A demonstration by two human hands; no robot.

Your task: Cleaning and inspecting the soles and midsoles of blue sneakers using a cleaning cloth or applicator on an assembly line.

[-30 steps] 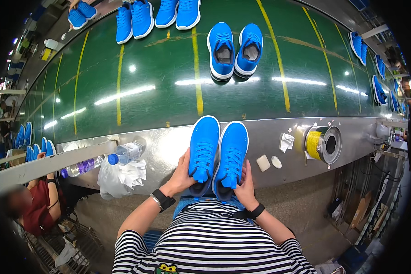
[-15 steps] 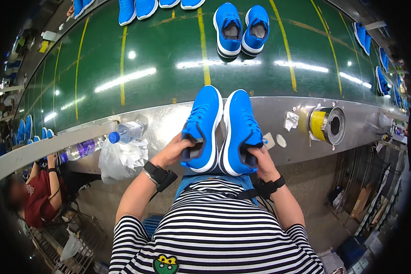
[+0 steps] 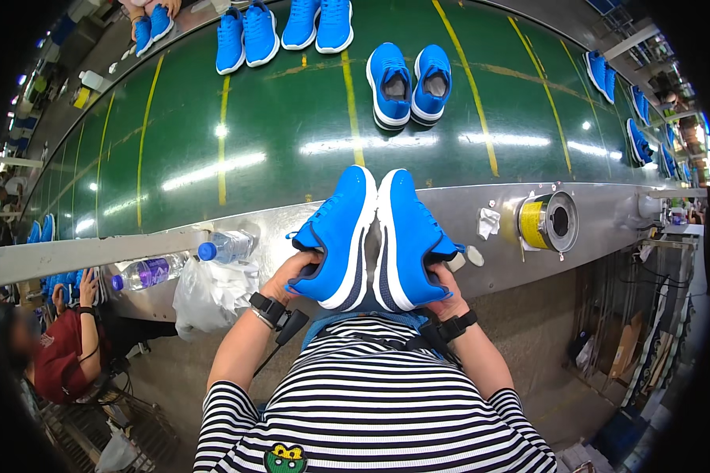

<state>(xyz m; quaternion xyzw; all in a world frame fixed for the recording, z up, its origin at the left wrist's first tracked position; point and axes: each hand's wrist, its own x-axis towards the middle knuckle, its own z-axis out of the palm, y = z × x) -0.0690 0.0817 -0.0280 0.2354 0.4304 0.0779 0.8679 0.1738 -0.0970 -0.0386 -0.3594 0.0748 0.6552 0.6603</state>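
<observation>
Both hands hold one pair of blue sneakers at frame centre, tilted sole to sole over the metal ledge (image 3: 481,206) of the green conveyor surface (image 3: 276,118). Left hand (image 3: 288,272) grip wrapped around the heel of the left sneaker (image 3: 341,232); right hand (image 3: 448,293) grip closed under the heel of the right sneaker (image 3: 409,236), fingers mostly hidden. Risk: heel-only hold, toes unsupported, so either shoe could pivot and drop. Water bottle (image 3: 225,247) lies near the left hand and could get knocked off.

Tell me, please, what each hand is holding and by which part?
Left hand grips the left blue shoe at its heel opening; right hand grips the right blue shoe likewise.
</observation>
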